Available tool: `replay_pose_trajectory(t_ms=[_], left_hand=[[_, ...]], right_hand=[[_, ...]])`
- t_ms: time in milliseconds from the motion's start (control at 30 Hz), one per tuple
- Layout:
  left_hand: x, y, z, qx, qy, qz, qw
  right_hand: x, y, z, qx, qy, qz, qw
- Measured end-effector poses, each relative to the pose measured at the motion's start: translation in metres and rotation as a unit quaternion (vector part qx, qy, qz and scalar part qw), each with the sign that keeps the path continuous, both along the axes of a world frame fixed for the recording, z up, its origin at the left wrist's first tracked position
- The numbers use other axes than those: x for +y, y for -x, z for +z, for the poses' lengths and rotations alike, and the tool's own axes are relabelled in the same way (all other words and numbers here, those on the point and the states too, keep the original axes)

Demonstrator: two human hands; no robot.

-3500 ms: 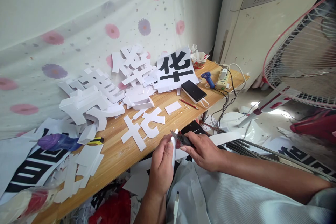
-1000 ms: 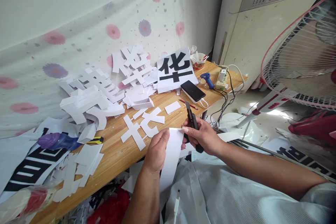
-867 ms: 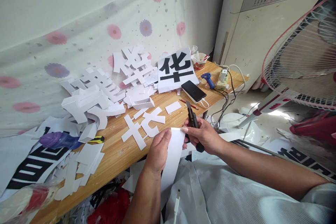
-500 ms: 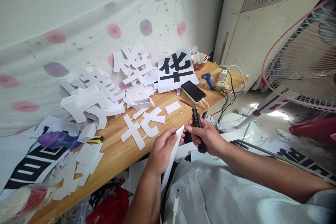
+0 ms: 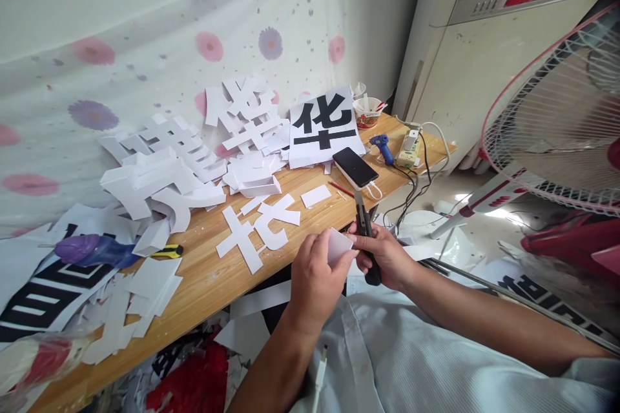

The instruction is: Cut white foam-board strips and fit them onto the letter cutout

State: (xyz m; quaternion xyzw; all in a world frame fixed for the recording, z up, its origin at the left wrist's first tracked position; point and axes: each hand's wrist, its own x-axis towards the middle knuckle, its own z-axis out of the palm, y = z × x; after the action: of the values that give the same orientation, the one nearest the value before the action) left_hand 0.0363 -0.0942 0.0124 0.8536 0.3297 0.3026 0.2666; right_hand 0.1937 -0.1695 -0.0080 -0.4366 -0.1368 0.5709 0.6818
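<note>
My left hand [image 5: 317,271] is closed on a white foam board strip [image 5: 338,246], gripping it between thumb and fingers over my lap. Beside it, my right hand [image 5: 382,255] grips a black utility knife [image 5: 364,232] with its blade pointing up and away. The fingertips of that hand meet the strip's right edge. On the table in front lie flat white cut-out character pieces [image 5: 241,240] and a small white rectangle [image 5: 316,197]. Further back rests a printed sheet with a black character [image 5: 325,126].
A wooden table [image 5: 194,293] carries piled white letter shapes [image 5: 155,174], a purple-blue bottle [image 5: 94,251] and a yellow-black knife [image 5: 169,251]. Toward the right are a phone [image 5: 356,168], a blue glue gun [image 5: 382,147], a power strip [image 5: 409,147] with cables and a standing fan [image 5: 557,116].
My left hand has turned and shifted right, its back now facing up. The strip has turned with it, showing a short broad face. My right hand still holds the knife, almost unmoved.
</note>
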Motion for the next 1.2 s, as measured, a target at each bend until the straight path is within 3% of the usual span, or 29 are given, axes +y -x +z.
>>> replay_pose_trajectory(t_ms=[367, 800, 1200], left_hand=[[-0.004, -0.004, -0.006, 0.011, -0.028, -0.019, 0.999], [-0.012, -0.005, -0.006, -0.018, -0.033, -0.074, 0.997], [-0.002, 0.0, -0.014, -0.051, -0.033, -0.045, 0.997]], right_hand=[[-0.002, -0.009, -0.011, -0.004, 0.009, 0.029, 1.0], [0.014, -0.01, -0.006, 0.045, -0.005, 0.06, 0.997], [-0.014, -0.028, -0.016, 0.049, -0.039, 0.159, 0.985]])
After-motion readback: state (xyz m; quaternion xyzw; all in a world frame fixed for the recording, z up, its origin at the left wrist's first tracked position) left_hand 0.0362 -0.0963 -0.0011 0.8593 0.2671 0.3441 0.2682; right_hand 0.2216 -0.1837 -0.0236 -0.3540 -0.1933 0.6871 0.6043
